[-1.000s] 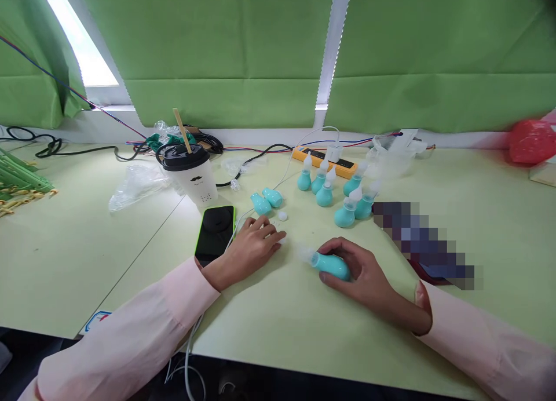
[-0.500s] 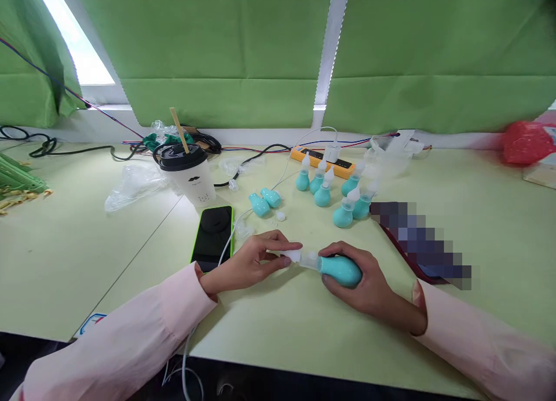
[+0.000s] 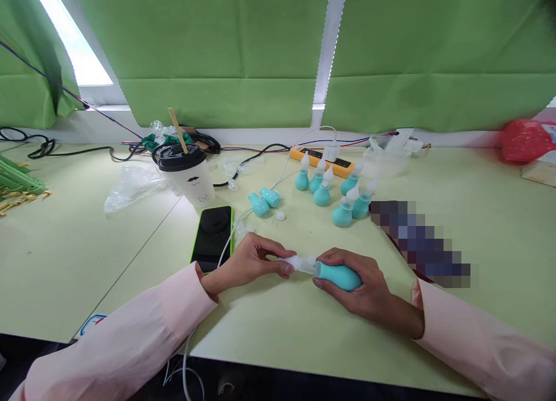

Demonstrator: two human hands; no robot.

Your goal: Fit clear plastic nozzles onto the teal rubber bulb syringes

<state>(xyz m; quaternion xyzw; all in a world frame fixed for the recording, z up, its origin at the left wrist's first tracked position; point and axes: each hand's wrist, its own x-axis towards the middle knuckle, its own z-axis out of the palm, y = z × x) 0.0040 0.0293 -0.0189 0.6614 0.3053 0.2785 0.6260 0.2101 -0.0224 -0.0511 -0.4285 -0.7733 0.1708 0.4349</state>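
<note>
Teal bulb (image 3: 341, 275) with a clear nozzle (image 3: 304, 265) lies on its side on the pale green table (image 3: 282, 325), near the front edge, between both hands in the head view. Right hand (image 3: 358, 285) wraps around the bulb, fingers curled over its top and thumb under the near side. Left hand (image 3: 247, 262) meets it from the left, thumb and forefinger pinching the tip of the nozzle; the other fingers are curled in.

Farther back stand six more teal bulbs with white nozzles (image 3: 332, 189), upright in a loose cluster in front of one orange power strip (image 3: 324, 160). Two teal bulbs without nozzles (image 3: 264, 201) lie side by side to their left, with a few small clear parts (image 3: 280, 216) just beside them; I cannot count those exactly. One black phone in a green case (image 3: 212, 236) lies just beyond the left wrist, a white cable (image 3: 226, 247) along its right edge. One white cup with a black lid (image 3: 186, 175) and a wooden stick stands behind the phone.
</note>
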